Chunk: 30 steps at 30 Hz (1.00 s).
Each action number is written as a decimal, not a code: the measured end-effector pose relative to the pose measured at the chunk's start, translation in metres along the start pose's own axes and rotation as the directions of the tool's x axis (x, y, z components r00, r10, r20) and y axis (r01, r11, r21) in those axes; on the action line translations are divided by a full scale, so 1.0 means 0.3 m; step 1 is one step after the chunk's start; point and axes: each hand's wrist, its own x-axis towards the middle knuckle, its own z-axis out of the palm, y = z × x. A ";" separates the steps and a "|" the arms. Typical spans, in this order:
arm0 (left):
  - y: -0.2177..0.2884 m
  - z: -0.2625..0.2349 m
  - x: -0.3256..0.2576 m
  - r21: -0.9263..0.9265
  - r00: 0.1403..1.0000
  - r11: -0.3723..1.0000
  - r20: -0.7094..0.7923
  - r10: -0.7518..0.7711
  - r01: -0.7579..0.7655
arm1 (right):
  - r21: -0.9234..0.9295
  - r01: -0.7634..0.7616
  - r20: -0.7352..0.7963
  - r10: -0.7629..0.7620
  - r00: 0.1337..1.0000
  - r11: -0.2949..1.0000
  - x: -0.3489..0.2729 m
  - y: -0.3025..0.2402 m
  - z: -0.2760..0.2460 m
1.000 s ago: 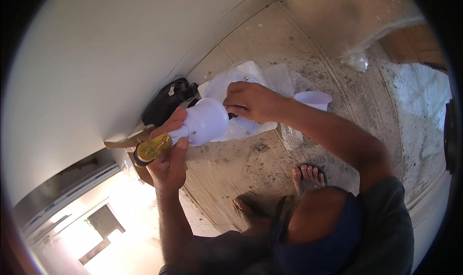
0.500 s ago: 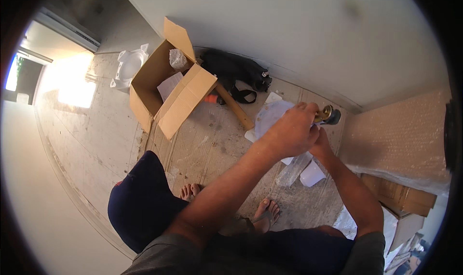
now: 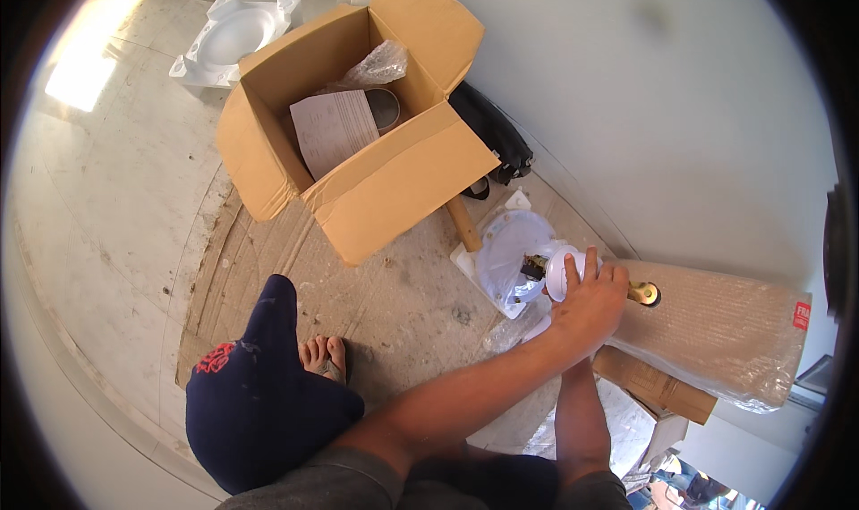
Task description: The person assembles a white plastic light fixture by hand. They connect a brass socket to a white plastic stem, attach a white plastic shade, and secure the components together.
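The left hand (image 3: 586,304) is closed in a grip around a white, bell-shaped fitting (image 3: 564,273), the fingers wrapped over its top so that the piece is steadied from above. A brass-coloured end (image 3: 644,293) protrudes at the far side of the hand, and a dark threaded end (image 3: 534,266) shows at the near side; the piece appears to be held level so that both ends stay reachable. The right hand is hidden beneath the left; only its forearm (image 3: 580,420) is seen rising toward the same point, so whether its grip is spread or closed cannot be told.

The fitting is held above the floor, just over a white foam tray (image 3: 501,242) covered with clear plastic film, probably kept under the work to catch loose parts. A wooden handle (image 3: 463,224) lies beside the tray, and a black bag (image 3: 492,134) rests against the wall. A long bundle wrapped in bubble film (image 3: 716,331) lies along the wall at the right, with flat cardboard pieces (image 3: 653,385) below it.

An open cardboard box (image 3: 358,161) stands further left, containing a printed sheet (image 3: 331,130) and a plastic bag. A moulded white foam insert (image 3: 228,40) lies near the upper left corner of the floor. The floor (image 3: 107,224) is pale, dusty and partly covered with sheeting; the wall (image 3: 671,107) is plain and light.
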 end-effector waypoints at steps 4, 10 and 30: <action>0.005 -0.001 0.014 -0.013 1.000 1.000 0.013 -0.012 0.012 | -0.028 -0.013 -0.044 0.012 0.999 1.000 0.006 0.004 0.027; 0.008 -0.006 0.027 -0.007 0.999 0.999 -0.012 -0.033 0.033 | -0.075 -0.033 -0.077 0.028 0.997 0.997 -0.018 0.016 0.036; -0.007 -0.006 0.040 0.020 0.991 1.000 -0.133 0.025 -0.023 | -0.131 -0.016 -0.136 -0.002 0.991 0.991 0.017 0.011 0.044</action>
